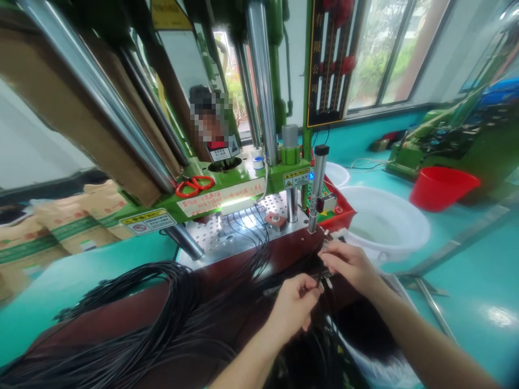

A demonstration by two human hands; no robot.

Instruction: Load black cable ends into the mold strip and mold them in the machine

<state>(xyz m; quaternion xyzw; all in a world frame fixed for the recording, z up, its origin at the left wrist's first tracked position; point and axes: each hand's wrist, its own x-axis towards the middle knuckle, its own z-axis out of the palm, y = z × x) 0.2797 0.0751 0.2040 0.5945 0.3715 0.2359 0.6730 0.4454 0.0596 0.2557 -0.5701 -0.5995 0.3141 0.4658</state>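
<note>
Left hand (292, 305) is pinching a dark piece (319, 277), lower right. Right hand (352, 266) is curling narrow nearby; grip unclear.

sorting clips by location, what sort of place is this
Probably a factory workshop: a green press-like machine carries warning labels, and black cables lie bundled in front of it.

Black cables (183, 289) sprawl over the dark red bench (290, 249), looping towards its left end.

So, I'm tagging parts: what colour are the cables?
The cables are black; the head view shows them best.
</note>
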